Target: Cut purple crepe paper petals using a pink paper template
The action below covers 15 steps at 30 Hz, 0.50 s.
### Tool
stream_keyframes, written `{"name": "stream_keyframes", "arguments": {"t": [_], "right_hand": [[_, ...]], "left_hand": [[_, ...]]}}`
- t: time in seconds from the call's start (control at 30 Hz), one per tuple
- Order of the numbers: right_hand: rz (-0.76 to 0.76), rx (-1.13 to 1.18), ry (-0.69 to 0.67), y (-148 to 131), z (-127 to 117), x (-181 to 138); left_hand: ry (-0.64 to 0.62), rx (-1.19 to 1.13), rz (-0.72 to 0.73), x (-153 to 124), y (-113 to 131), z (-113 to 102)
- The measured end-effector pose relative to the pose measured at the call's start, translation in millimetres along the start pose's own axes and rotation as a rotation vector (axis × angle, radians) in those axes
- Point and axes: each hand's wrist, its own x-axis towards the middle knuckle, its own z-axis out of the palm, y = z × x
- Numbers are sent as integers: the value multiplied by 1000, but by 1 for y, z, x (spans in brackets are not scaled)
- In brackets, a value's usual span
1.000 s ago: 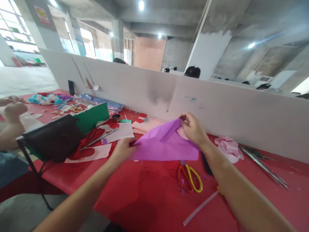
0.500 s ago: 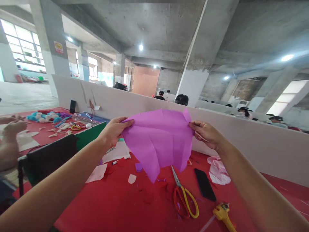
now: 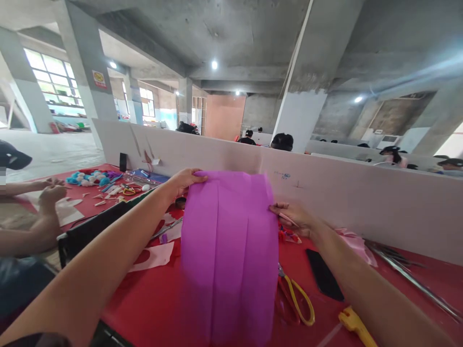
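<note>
The purple sheet [image 3: 231,241] is now hanging long between the two hands, down to the lower edge of the view, while half a second ago it was bunching up short above the table [image 3: 141,299]. The right hand [image 3: 292,218] is now sitting lower than the left hand [image 3: 188,182], so the sheet is opening out and showing its length instead of folding over itself. The left hand is pinching the top left corner between thumb and fingers; the right hand is gripping the right edge a little below the top, with a thin pink piece [image 3: 288,220] also lying in its fingers.

The sheet is looking thin and smooth, like paper or light cloth, though which of them I cannot tell. Long straight creases are running down it, dividing it into upright bands, and its top edge is waving slightly. On the red table, scissors [image 3: 288,281] with yellow and red handles are lying partly behind the sheet, a flat black phone [image 3: 324,273] is resting near the right forearm, and crumpled pink material [image 3: 356,245] is bunching beyond it
</note>
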Motion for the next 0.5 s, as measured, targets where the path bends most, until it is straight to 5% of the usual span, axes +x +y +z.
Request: {"name": "stream_keyframes", "arguments": {"t": [0.2,0.3,0.5], "right_hand": [[-28,-120,131,83,29,12],[-59,-231,206,120,40,15],[-73,-457,197,164,69,5]], "left_hand": [[-48,488,236,11,-101,-6],[-34,567,226,10,-144,-8],[-53,742,238,-6,-195,-18]]}}
